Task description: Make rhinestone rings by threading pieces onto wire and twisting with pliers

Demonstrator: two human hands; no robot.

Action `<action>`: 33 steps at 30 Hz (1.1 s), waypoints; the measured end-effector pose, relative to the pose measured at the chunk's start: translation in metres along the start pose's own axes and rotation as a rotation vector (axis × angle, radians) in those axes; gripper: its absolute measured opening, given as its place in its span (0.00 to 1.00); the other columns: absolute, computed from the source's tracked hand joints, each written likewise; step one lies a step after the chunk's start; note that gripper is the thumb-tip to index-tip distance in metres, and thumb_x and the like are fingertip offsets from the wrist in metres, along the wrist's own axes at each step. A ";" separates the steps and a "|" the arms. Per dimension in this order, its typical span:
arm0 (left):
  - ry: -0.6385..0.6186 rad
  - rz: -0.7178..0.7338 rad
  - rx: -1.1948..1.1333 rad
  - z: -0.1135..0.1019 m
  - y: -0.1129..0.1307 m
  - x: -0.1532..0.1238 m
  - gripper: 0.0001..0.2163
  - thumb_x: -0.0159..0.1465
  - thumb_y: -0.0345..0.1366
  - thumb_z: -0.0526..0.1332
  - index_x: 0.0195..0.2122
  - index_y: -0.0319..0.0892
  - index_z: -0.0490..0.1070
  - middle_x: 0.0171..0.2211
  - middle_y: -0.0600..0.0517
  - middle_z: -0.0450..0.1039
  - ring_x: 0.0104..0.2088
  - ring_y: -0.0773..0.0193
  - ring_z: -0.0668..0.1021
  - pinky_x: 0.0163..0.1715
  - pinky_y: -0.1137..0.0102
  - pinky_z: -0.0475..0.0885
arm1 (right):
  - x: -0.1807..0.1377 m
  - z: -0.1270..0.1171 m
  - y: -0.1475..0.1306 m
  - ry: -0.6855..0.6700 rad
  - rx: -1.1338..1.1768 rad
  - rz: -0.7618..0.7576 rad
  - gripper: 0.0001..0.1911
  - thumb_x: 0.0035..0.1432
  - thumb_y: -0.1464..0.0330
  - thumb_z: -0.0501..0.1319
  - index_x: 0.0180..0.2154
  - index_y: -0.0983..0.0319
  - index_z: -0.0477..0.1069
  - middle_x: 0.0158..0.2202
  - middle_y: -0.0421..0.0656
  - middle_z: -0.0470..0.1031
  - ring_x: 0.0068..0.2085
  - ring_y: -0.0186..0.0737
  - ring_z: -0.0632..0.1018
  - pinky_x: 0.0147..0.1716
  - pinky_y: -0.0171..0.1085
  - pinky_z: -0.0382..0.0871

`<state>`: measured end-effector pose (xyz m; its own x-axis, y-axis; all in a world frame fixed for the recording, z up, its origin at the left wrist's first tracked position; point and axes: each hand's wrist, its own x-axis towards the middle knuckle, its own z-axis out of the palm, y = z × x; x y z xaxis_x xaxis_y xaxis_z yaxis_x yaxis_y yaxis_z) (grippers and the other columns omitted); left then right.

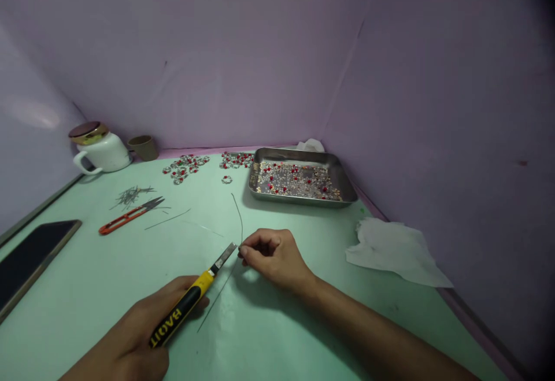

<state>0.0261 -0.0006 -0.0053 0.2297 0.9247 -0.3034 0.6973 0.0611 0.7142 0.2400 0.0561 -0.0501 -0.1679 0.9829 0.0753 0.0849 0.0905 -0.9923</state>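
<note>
Clenching a yellow utility knife (186, 306), the left hand (139, 335) sets the blade tip against a thin wire (240, 219), which the right hand (273, 256) pinches between closed fingertips low on the green table (108, 277). Bare tabletop surrounds both hands, and a purple wall (455, 138) runs close on the right. Behind, a metal tray (342, 181) holds red and silver beads (295, 180).
</note>
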 end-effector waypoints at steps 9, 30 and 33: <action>-0.060 0.007 -0.029 -0.002 0.032 0.004 0.24 0.37 0.32 0.50 0.38 0.48 0.68 0.39 0.53 0.75 0.45 0.49 0.71 0.43 0.64 0.69 | 0.002 -0.001 -0.001 -0.013 0.021 0.022 0.05 0.45 0.71 0.60 0.23 0.64 0.73 0.19 0.40 0.71 0.22 0.32 0.71 0.21 0.31 0.63; -0.043 0.117 0.097 0.011 0.029 0.002 0.09 0.42 0.31 0.49 0.25 0.46 0.64 0.26 0.53 0.69 0.30 0.59 0.72 0.30 0.72 0.71 | 0.000 0.004 0.003 -0.167 0.826 0.386 0.09 0.37 0.68 0.67 0.20 0.68 0.71 0.17 0.40 0.72 0.16 0.29 0.70 0.21 0.33 0.67; -0.002 0.080 0.023 0.011 0.014 0.002 0.18 0.42 0.31 0.50 0.35 0.46 0.68 0.39 0.52 0.73 0.43 0.53 0.72 0.43 0.66 0.69 | 0.001 0.000 0.003 -0.187 0.732 0.304 0.09 0.40 0.67 0.67 0.22 0.68 0.72 0.19 0.41 0.74 0.18 0.30 0.72 0.23 0.33 0.68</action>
<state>0.0436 -0.0023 -0.0027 0.2864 0.9256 -0.2475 0.6925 -0.0214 0.7211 0.2403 0.0572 -0.0532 -0.4076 0.8988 -0.1614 -0.4994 -0.3674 -0.7846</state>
